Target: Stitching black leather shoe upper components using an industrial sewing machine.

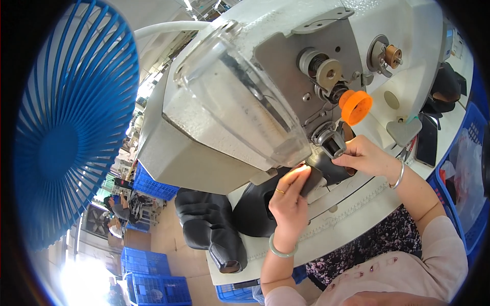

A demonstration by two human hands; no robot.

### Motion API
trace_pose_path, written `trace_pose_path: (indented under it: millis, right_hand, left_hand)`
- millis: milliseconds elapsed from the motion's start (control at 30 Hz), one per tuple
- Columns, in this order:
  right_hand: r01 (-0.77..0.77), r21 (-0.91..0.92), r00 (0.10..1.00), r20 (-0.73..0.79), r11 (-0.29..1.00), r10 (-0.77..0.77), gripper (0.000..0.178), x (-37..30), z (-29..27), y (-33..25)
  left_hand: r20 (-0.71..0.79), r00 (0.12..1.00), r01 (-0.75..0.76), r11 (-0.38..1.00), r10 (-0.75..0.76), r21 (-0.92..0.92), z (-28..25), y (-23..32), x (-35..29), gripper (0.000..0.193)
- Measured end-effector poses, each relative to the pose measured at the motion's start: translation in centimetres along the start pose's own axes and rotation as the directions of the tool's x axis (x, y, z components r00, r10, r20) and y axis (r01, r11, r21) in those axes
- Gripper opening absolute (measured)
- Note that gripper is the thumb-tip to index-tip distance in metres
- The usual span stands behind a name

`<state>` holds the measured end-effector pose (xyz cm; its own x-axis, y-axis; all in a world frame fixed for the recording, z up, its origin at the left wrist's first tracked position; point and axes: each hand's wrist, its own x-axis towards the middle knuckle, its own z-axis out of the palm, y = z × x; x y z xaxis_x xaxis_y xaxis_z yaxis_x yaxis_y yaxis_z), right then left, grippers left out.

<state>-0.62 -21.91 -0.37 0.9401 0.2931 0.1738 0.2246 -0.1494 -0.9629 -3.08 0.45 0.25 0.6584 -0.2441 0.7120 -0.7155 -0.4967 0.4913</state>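
Note:
A black leather shoe upper lies on the white bed of a sewing machine, partly under its head. My left hand, with a ring and a pale bangle, has its fingers pressed together on the upper's edge, left of the needle area. Close to the metal fitting at the machine's lower end, my right hand pinches the upper's other side, where a brown lining shows. The machine head and my fingers hide the needle and the spot being worked.
More black uppers are heaped at the table's left edge. A blue fan stands far left. On the right are a phone, a grey pad and a blue basket with plastic bags. Blue crates stand on the floor.

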Motion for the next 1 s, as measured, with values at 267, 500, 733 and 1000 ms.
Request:
trace_pose_path:
  millis: [267, 500, 733, 1000]
  right_hand:
    - [-0.025, 0.08, 1.0, 0.019, 0.997, 0.023, 0.034, -0.3, -0.1, -0.2]
    - [-0.022, 0.021, 1.0, -0.019, 1.0, 0.022, 0.033, -0.7, 0.7, -0.1]
    - [-0.034, 0.084, 0.999, -0.013, 0.996, 0.036, 0.03, -1.5, 1.5, -0.3]
    - [-0.036, 0.188, 0.999, 0.001, 0.981, 0.037, 0.028, -1.5, 1.9, -0.4]
  left_hand:
    - [0.109, 0.96, -0.279, 0.917, 0.258, 0.285, 0.0, 0.6, 0.4, 0.045]
    - [0.15, 0.944, -0.323, 0.912, 0.293, 0.253, -0.4, -0.7, 0.8, 0.044]
    - [0.139, 0.958, -0.287, 0.885, 0.253, 0.368, 0.4, 1.7, -0.2, 0.048]
    - [0.094, 0.966, -0.255, 0.944, 0.241, 0.209, -0.4, 0.9, 0.2, 0.04]
